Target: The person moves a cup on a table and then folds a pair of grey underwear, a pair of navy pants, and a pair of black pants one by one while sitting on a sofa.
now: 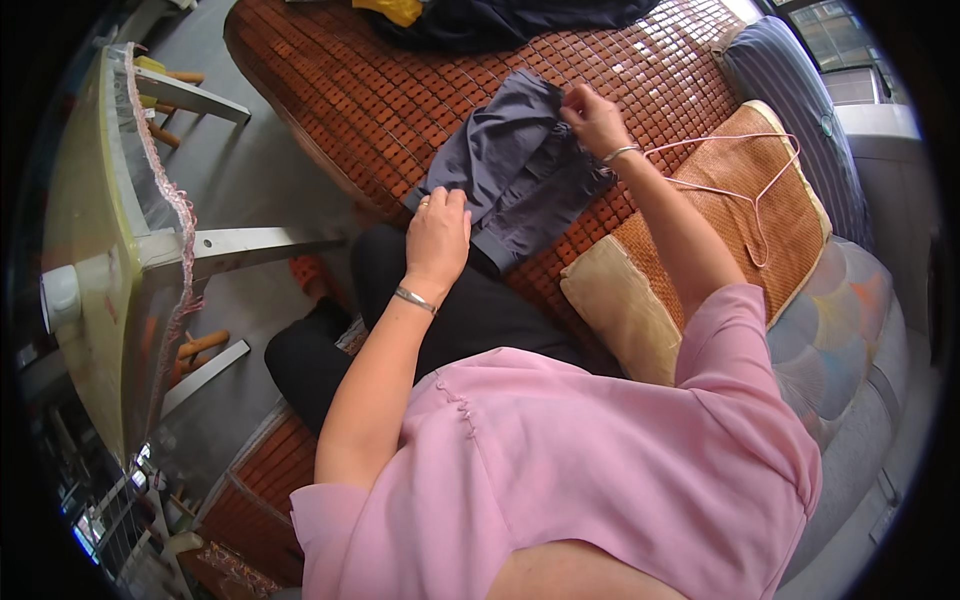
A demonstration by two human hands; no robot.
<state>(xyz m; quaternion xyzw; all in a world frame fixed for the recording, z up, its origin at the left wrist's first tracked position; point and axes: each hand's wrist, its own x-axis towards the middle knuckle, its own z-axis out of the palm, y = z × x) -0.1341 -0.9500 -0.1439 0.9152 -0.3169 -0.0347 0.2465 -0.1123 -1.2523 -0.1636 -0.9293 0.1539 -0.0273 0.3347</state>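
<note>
Dark grey shorts or trousers [487,161] lie on a brown tile seat mat [420,97] before me, with two leg ends towards my knees. The gathered waist edge is at the upper right. My left hand [439,234] has its fingers curled over the cloth near one hem; the fingertips are partly hidden. At the upper right corner, my right hand [596,124] pinches the waist edge between thumb and fingers. The cloth between the hands is wrinkled.
To the right, a pink wire hanger [757,199] lies on a woven orange cushion [720,217]. A striped bolster [795,112] stands behind it. Dark clothing [487,26] and a yellow cloth [394,9] lie at the far side. A table [94,225] stands at left.
</note>
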